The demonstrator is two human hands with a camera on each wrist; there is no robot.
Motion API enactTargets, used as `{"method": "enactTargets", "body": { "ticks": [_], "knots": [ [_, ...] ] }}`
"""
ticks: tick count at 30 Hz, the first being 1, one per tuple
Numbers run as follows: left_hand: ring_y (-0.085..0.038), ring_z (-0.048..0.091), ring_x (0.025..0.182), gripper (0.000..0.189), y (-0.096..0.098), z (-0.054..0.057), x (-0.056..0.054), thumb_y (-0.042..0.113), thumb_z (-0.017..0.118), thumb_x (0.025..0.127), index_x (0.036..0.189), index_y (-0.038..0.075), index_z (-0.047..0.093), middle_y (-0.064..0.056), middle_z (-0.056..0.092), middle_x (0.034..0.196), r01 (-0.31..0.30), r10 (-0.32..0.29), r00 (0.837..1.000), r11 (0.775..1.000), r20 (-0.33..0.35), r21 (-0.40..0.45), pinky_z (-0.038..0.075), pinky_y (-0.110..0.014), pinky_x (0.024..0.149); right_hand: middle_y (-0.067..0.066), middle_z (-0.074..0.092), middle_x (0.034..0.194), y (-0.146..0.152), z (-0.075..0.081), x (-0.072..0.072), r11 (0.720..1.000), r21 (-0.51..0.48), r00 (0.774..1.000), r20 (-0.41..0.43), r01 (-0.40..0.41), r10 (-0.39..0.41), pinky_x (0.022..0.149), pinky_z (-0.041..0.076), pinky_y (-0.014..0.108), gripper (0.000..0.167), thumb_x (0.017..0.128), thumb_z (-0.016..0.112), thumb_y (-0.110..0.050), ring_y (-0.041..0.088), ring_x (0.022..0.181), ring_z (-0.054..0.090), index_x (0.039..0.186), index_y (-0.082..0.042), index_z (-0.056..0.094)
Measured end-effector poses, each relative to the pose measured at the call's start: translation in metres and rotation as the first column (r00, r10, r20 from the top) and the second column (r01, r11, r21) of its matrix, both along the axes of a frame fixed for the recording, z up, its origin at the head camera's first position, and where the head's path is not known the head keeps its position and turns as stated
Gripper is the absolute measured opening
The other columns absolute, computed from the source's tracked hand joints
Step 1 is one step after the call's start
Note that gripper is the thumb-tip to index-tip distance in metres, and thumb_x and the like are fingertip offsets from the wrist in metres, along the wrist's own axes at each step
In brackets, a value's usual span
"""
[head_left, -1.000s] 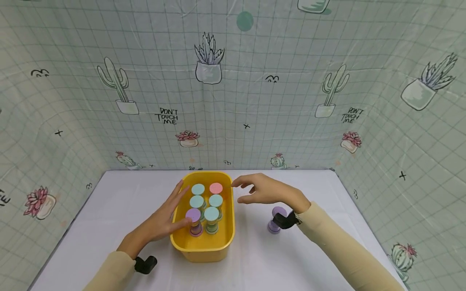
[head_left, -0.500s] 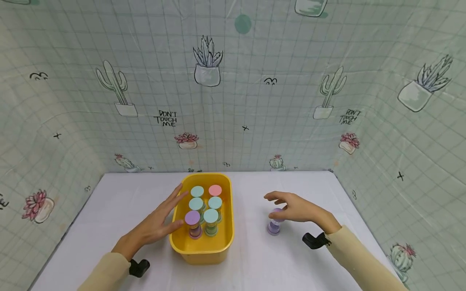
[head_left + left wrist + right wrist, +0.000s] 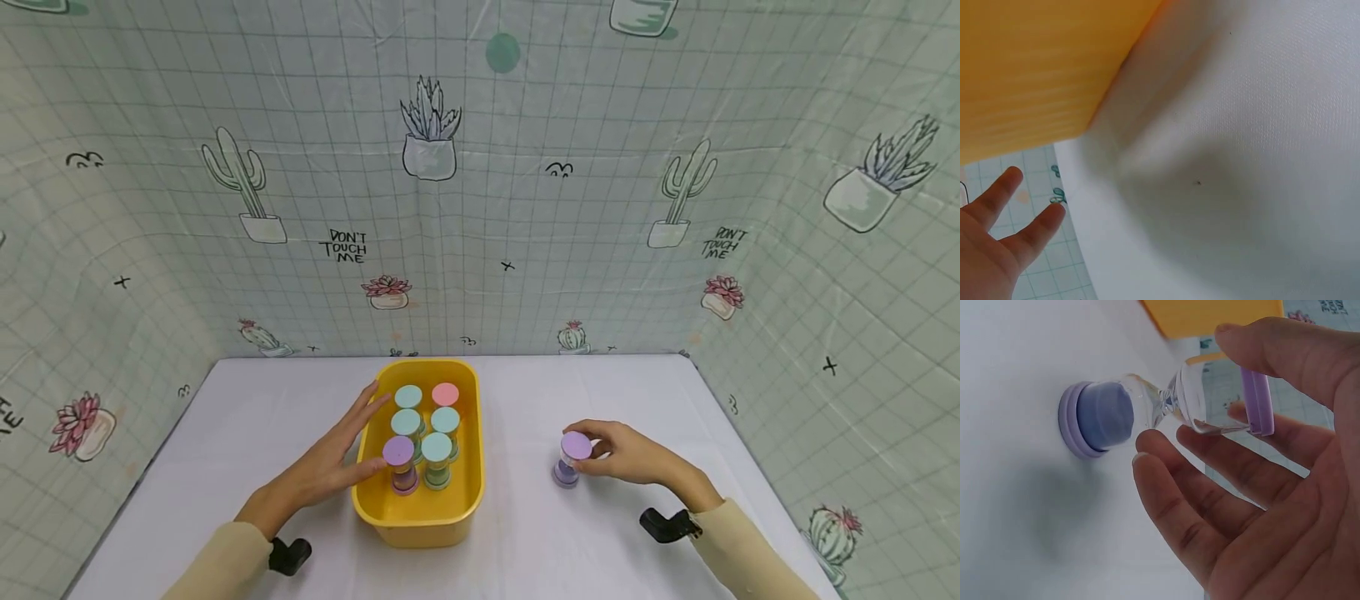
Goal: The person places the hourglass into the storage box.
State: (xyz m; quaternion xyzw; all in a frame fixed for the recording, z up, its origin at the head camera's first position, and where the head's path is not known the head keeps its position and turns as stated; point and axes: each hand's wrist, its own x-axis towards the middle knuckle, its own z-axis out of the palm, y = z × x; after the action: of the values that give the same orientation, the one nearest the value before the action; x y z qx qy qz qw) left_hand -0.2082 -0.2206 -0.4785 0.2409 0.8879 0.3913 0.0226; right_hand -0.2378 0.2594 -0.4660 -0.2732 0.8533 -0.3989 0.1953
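A purple-capped hourglass [image 3: 566, 473] stands upright on the white table, and my right hand [image 3: 633, 454] grips its upper part between thumb and fingers. Close up in the right wrist view, the hourglass [image 3: 1107, 415] has its bluish-purple sand in the bottom bulb, and the right thumb [image 3: 1260, 347] lies by the top cap. My left hand [image 3: 326, 462] rests at the left rim of a yellow bin [image 3: 420, 533], fingers spread and holding nothing. Inside the bin stand several hourglasses, among them a purple one [image 3: 398, 451], a pink one [image 3: 446, 394] and a light-blue one [image 3: 437, 447].
The white table [image 3: 517, 508] extends between the bin and the right-hand hourglass. A cactus-print grid cloth [image 3: 510, 208] rises behind the table and along both sides.
My right hand has moved right and toward me, from beside the bin to the purple hourglass, and its fingers have closed around the top. The left hand stays at the bin's rim.
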Motion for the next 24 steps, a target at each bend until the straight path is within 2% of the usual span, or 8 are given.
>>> {"method": "enactTargets", "body": {
  "ticks": [5, 11, 19, 24],
  "knots": [
    [-0.05, 0.019, 0.155, 0.085, -0.001, 0.001, 0.001, 0.038, 0.065, 0.093, 0.165, 0.024, 0.023, -0.007, 0.001, 0.175, 0.009, -0.009, 1.0, 1.0, 0.009, 0.027, 0.027, -0.083, 0.109, 0.02, 0.06, 0.134, -0.005, 0.003, 0.0, 1.0, -0.021, 1.0, 0.024, 0.0, 0.0, 0.078, 0.056, 0.024, 0.054, 0.096, 0.072, -0.021, 0.013, 0.095, 0.07, 0.141, 0.003, 0.055],
    [-0.05, 0.017, 0.156, 0.085, 0.001, 0.002, 0.001, 0.039, 0.064, 0.093, 0.165, 0.024, 0.022, -0.006, 0.001, 0.175, -0.004, 0.004, 1.0, 1.0, 0.012, 0.028, 0.027, -0.082, 0.11, 0.02, 0.058, 0.137, -0.008, 0.006, -0.001, 1.0, -0.003, 0.999, 0.041, 0.0, 0.001, 0.076, 0.055, 0.023, 0.053, 0.097, 0.071, -0.021, 0.014, 0.09, 0.07, 0.142, 0.0, 0.055],
    [-0.052, 0.018, 0.155, 0.084, 0.004, -0.001, 0.001, 0.041, 0.062, 0.093, 0.165, 0.021, 0.023, -0.008, 0.003, 0.175, -0.018, 0.019, 1.0, 1.0, -0.013, 0.021, 0.032, -0.081, 0.107, 0.019, 0.059, 0.133, -0.01, 0.007, -0.001, 1.0, 0.01, 0.999, 0.033, 0.0, -0.001, 0.076, 0.056, 0.023, 0.051, 0.096, 0.072, -0.021, 0.012, 0.089, 0.07, 0.138, 0.003, 0.057],
    [-0.052, 0.018, 0.155, 0.084, 0.005, -0.003, 0.003, 0.042, 0.06, 0.094, 0.166, 0.021, 0.021, -0.008, 0.003, 0.175, -0.018, 0.018, 1.0, 1.0, -0.013, 0.023, 0.028, -0.082, 0.109, 0.018, 0.06, 0.131, -0.012, 0.007, 0.001, 1.0, 0.019, 0.999, 0.032, 0.003, -0.004, 0.072, 0.055, 0.022, 0.049, 0.096, 0.072, -0.02, 0.01, 0.085, 0.068, 0.138, 0.002, 0.058]
  ]
}}
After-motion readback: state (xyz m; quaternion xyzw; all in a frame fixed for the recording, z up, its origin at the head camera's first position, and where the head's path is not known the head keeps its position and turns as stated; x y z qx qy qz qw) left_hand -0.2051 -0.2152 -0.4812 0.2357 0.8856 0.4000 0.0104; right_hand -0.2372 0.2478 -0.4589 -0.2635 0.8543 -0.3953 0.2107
